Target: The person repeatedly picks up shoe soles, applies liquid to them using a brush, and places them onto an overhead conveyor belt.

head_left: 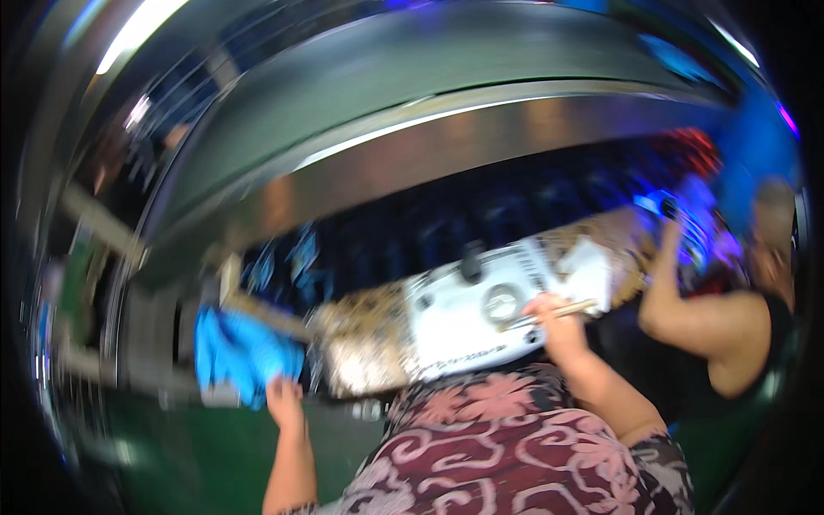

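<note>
My left hand is closed at the lower edge of a crumpled bright blue sheet, which looks like cloth or soft plastic and hangs at the bench's left end. In my right hand is a slim light-coloured stick, perhaps a brush handle; its tip points left, toward a round greyish dish. That dish stands on a white printed sheet or board just in front of me. Behind the dish sits a small dark object. Motion blur hides finer detail.
A brown speckled bench surface runs under the white sheet. Beyond it lies a dark trough and a long metal-edged green belt. White crumpled paper rests at right. Close on my right, a co-worker's arm reaches toward blue-lit items.
</note>
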The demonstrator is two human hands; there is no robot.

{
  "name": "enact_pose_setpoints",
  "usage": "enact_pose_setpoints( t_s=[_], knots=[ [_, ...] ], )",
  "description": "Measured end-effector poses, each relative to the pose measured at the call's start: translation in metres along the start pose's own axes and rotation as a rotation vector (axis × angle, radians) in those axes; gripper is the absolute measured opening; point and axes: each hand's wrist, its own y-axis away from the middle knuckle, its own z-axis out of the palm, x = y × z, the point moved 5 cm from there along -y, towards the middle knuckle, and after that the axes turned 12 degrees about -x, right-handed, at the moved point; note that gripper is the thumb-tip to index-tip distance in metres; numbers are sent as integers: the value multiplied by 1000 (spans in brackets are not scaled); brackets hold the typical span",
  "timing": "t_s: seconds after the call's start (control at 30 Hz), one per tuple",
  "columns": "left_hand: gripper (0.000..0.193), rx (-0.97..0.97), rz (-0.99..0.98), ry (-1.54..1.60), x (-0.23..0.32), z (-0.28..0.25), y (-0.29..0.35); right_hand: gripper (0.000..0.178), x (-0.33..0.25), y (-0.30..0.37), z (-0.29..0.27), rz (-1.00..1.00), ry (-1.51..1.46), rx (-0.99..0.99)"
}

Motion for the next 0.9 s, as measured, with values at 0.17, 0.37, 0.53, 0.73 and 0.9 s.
enact_pose_setpoints(
  t_s=[0.17, 0.37, 0.53, 0.73, 0.9],
  knots=[
    [43, 476, 322, -533, 73, -43, -29, 17, -14, -46, 26, -99, -121, -94],
    [51, 579, 202, -692, 59, -119, -48, 10, -64, -104, 119, -102, 249, -479],
    [71, 309, -131, -416, 38, -156, -110, 23, -109, -105, 231, -497, 521, -778],
    [77, -171, -372, -34, -25, -155, -173, 30, -91, -100, 353, -452, 415, -1094],
    [69, -289, -393, 301, -25, -146, -190, 68, -47, -93, 432, 277, 182, -1253]
  ],
)
